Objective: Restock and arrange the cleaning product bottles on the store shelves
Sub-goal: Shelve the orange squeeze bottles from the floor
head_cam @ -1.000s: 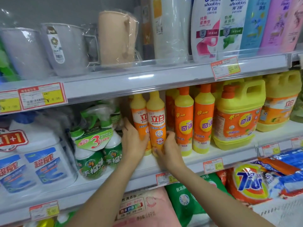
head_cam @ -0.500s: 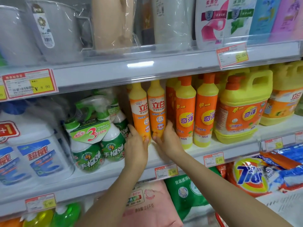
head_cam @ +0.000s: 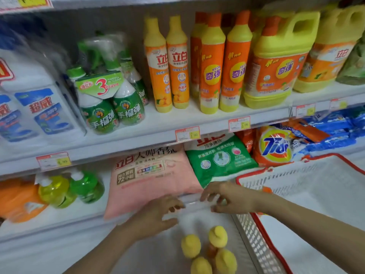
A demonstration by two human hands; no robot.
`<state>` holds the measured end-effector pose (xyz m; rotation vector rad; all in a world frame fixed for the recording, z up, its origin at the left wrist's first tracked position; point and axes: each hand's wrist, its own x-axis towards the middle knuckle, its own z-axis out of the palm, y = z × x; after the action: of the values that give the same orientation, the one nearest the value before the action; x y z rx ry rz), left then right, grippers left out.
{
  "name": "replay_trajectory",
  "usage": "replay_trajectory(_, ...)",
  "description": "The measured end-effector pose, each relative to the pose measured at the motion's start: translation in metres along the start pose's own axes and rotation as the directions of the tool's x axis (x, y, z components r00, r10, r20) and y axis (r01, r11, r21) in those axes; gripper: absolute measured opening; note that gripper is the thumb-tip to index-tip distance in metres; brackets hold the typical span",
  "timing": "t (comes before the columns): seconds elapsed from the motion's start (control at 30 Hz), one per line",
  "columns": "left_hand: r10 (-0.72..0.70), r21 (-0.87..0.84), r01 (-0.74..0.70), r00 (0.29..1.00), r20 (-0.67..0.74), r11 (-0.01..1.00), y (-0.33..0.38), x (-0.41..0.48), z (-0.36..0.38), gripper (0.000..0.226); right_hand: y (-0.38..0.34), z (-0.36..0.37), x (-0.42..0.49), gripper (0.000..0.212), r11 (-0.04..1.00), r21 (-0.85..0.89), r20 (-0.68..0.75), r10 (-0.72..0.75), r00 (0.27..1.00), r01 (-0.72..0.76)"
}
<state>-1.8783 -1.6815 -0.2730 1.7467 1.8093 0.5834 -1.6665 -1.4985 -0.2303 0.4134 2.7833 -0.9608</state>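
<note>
Both hands hang empty, fingers loosely curled and spread: the left hand (head_cam: 158,216) is palm down, and the right hand (head_cam: 229,198) sits at its 2 o'clock with drooping fingertips. At 6 o'clock, four yellow-capped bottles (head_cam: 218,236) stand upright, long axes vertical and caps toward the camera, beside the perforated wall of the red-rimmed basket (head_cam: 253,234). Farther off at 12 o'clock, two slim orange bottles (head_cam: 166,64) stand together on the shelf (head_cam: 197,118), caps up. Half a second ago both hands clasped their bases.

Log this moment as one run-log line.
left hand: open, empty | right hand: open, empty | yellow-capped bottles: below hands, untouched | two slim orange bottles: upright on shelf
</note>
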Motion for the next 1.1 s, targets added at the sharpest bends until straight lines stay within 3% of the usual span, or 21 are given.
replay_trajectory(0.07,-0.076,-0.037,0.080,0.992,0.100,0.996,-0.018,-0.012,0.028,0.047,0.022,0.030,-0.007,0.043,0.997,-0.018,0.168,0.073,0.983,-0.072)
replay_trajectory(0.17,-0.125,-0.118,0.141,0.983,0.136,0.983,-0.033,-0.018,0.061,0.073,0.047,0.066,-0.012,0.056,0.979,0.076,0.271,0.161,0.949,-0.187)
replay_trajectory(0.3,-0.114,-0.167,0.144,0.977,0.179,0.975,-0.035,-0.019,0.095,0.076,0.070,0.105,-0.016,0.051,0.936,0.235,0.153,0.232,0.961,-0.263)
replay_trajectory(0.43,-0.090,-0.218,0.116,0.988,0.126,0.969,-0.041,-0.014,0.116,0.083,0.074,0.128,-0.013,0.045,0.919,0.294,0.028,0.265,0.964,-0.261)
replay_trajectory(0.53,-0.086,-0.274,0.100,0.994,0.064,0.957,-0.043,-0.009,0.127,0.075,0.070,0.137,-0.009,0.045,0.902,0.337,-0.041,0.298,0.954,-0.268)
replay_trajectory(0.7,-0.140,-0.359,0.132,0.990,0.003,0.924,-0.046,-0.002,0.144,0.060,0.072,0.143,-0.006,0.069,0.871,0.391,0.010,0.319,0.948,-0.297)
replay_trajectory(0.8,-0.209,-0.450,0.178,0.978,-0.018,0.875,-0.044,0.000,0.143,0.051,0.074,0.145,-0.002,0.068,0.882,0.361,-0.040,0.339,0.940,-0.302)
replay_trajectory(1.0,-0.292,-0.567,0.123,0.931,-0.219,0.815,-0.023,-0.001,0.103,0.062,0.057,0.117,-0.005,0.058,0.843,0.480,-0.198,0.375,0.906,-0.244)
replay_trajectory(1.1,-0.290,-0.596,0.039,0.898,-0.331,0.802,-0.003,-0.004,0.066,0.067,0.033,0.075,-0.009,0.060,0.855,0.504,-0.318,0.317,0.894,-0.123)
